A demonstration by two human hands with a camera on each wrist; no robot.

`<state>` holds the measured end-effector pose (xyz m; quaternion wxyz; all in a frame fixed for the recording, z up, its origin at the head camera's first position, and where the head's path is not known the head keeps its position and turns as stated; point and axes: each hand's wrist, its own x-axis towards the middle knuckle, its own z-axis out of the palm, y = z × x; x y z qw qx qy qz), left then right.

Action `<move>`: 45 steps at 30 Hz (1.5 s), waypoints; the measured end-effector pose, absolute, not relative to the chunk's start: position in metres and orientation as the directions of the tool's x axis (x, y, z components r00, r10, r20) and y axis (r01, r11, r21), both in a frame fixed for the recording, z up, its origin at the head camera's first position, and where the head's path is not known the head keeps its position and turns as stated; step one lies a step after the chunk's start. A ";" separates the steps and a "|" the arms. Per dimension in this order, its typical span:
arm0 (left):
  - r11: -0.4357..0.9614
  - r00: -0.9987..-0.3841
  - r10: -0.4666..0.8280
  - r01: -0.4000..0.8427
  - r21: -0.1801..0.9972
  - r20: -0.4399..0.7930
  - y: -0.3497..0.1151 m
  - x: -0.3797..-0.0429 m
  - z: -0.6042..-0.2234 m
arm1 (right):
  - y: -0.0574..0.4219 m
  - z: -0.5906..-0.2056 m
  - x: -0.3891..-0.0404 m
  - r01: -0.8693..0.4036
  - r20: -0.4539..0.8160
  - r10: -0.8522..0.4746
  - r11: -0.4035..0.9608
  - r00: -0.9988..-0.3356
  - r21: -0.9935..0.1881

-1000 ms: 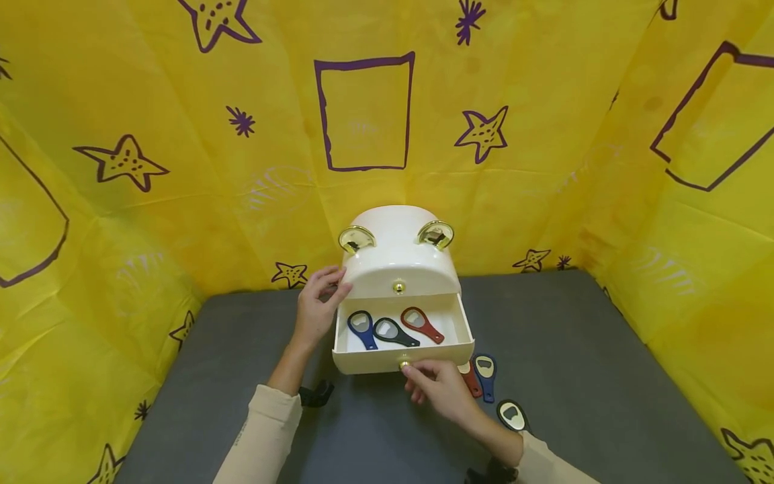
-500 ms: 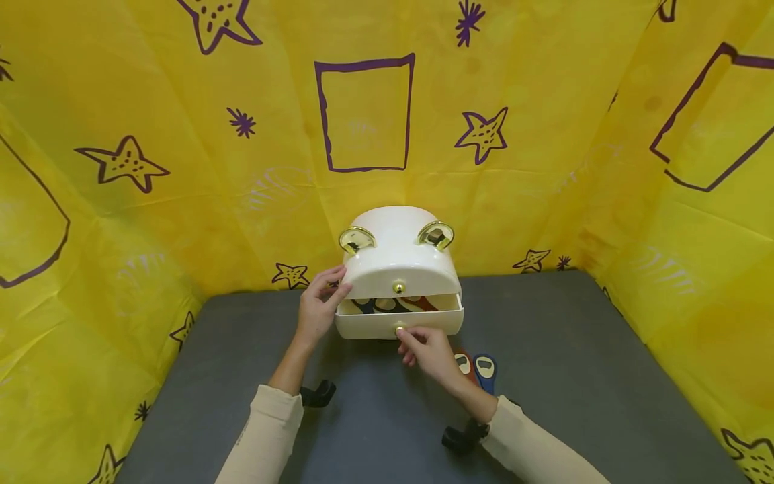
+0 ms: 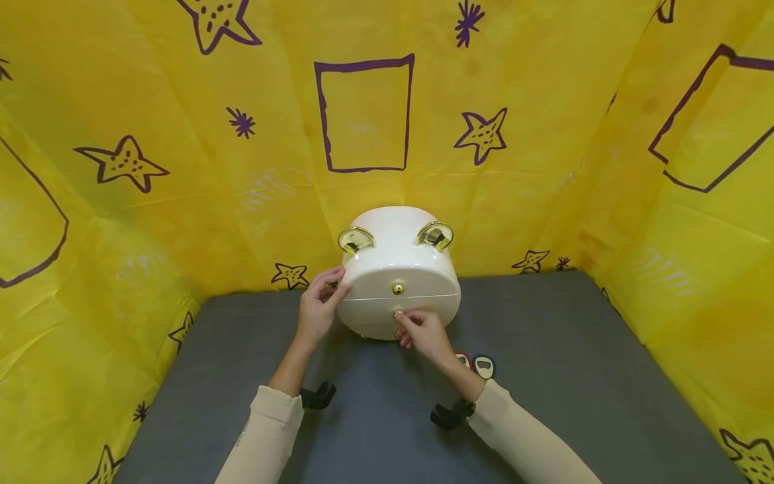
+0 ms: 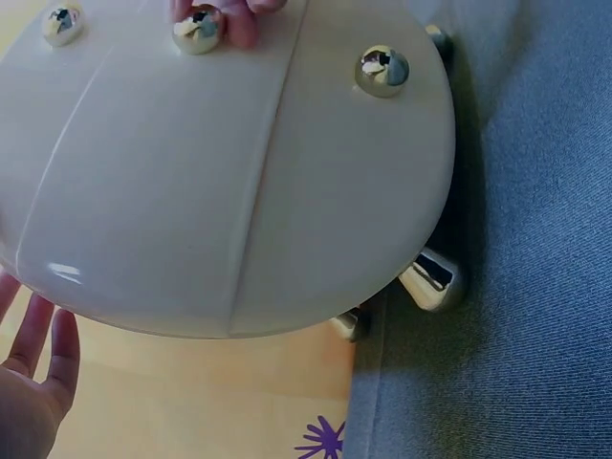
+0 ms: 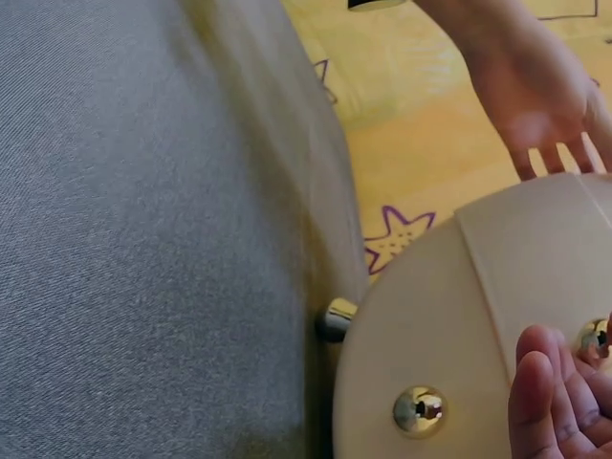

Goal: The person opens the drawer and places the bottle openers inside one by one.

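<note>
A white rounded drawer box (image 3: 399, 235) with two gold ears stands on the grey table. In the left wrist view its front bears a column of gold knobs, and the drawers are all pushed in. My right hand (image 3: 426, 336) pinches the middle drawer's gold knob (image 4: 198, 31) between thumb and fingers. My left hand (image 3: 317, 309) rests its relaxed fingers against the box's left side. Beside my right forearm lie a blue bottle opener (image 3: 484, 366) and a red bottle opener (image 3: 463, 359), both partly hidden by the forearm.
The grey tabletop (image 3: 574, 376) has yellow patterned cloth (image 3: 242, 202) behind it and along both sides. Short gold feet (image 4: 435, 279) carry the box. Black straps with mounts (image 3: 447, 417) sit on my wrists.
My right hand has pushed the middle drawer fully in, hiding the blue, black and red bottle openers inside it. The left hand has stayed at the box's side.
</note>
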<state>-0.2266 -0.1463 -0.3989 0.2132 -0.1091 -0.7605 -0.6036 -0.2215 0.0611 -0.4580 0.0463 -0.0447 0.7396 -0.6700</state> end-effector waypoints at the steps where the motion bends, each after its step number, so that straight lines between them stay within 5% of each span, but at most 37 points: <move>1: 0.246 -0.886 -0.091 0.423 0.872 0.455 -0.147 -0.227 -0.399 | 0.061 -0.457 -0.221 -0.003 -0.011 -0.132 0.104 -0.991 -0.995; 17: 0.234 -0.875 -0.083 0.449 0.863 0.478 -0.146 -0.228 -0.401 | 0.065 -0.468 -0.223 -0.033 0.014 -0.137 0.133 -0.991 -0.991; 29: 0.217 -0.856 -0.133 0.467 0.857 0.500 -0.150 -0.245 -0.427 | 0.076 -0.499 -0.222 0.056 -0.100 -0.149 0.277 -0.984 -0.959; 38: 0.224 -0.837 -0.127 0.499 0.837 0.532 -0.152 -0.251 -0.435 | 0.061 -0.512 -0.226 0.154 -0.165 -0.119 0.098 -0.979 -0.983; 45: 0.210 -0.849 -0.140 0.477 0.854 0.509 -0.150 -0.251 -0.434 | 0.060 -0.515 -0.224 0.158 -0.166 -0.082 0.101 -0.983 -0.982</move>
